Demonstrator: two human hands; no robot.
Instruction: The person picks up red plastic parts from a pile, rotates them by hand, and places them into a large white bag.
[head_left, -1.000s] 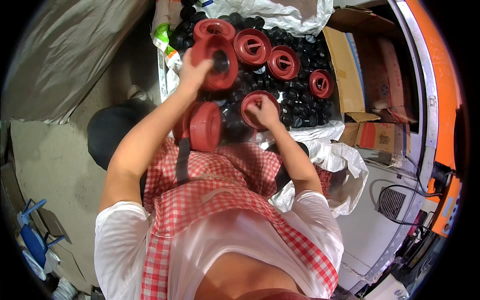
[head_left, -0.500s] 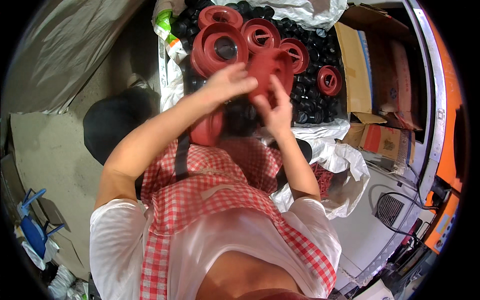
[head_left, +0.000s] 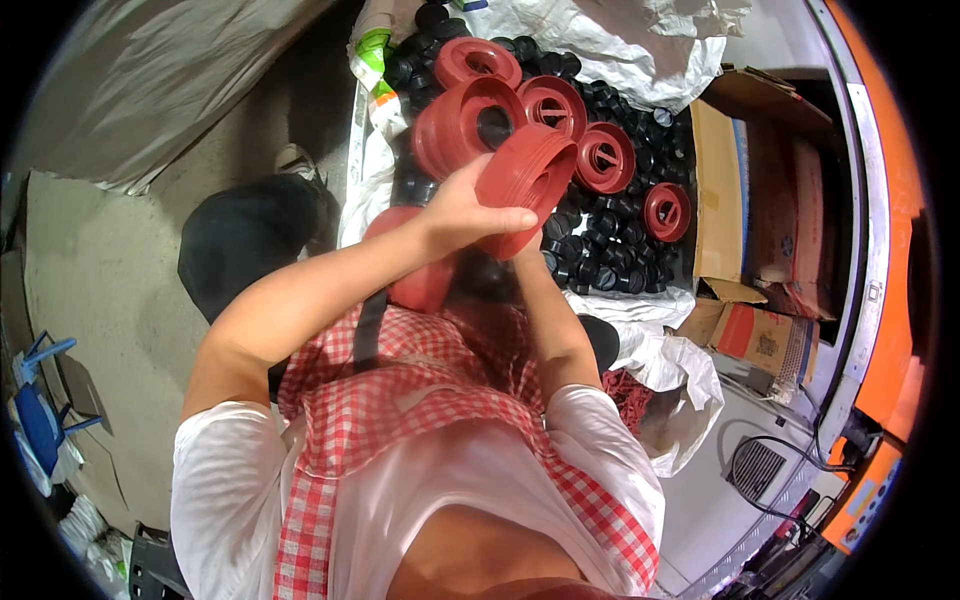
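Note:
A red plastic ring-shaped part [head_left: 543,165], ridged round its side, is held tilted above the pile. My left hand [head_left: 462,212] grips it from the left, with the thumb pressed on its side. Behind the part's lower edge, my right hand [head_left: 528,243] is mostly covered and its fingers are hidden. Just beyond lie several more red round parts [head_left: 440,140], some with a crossbar in the opening. A larger red piece [head_left: 420,285] rests by my lap, partly under my left forearm. Many small black caps [head_left: 625,245] spread beneath the red parts.
White sacking [head_left: 600,50] edges the pile. An open cardboard box [head_left: 718,190] stands at the right. Near my right elbow is a white sack [head_left: 695,390] with thin red pieces [head_left: 626,398]. A blue folding stool [head_left: 38,415] stands far left; an orange machine [head_left: 885,250] is at right.
The red part has turned from a blurred, face-on pose to a tilted one. My left hand has closed round it; my right hand has moved behind it. The whole view has shifted slightly.

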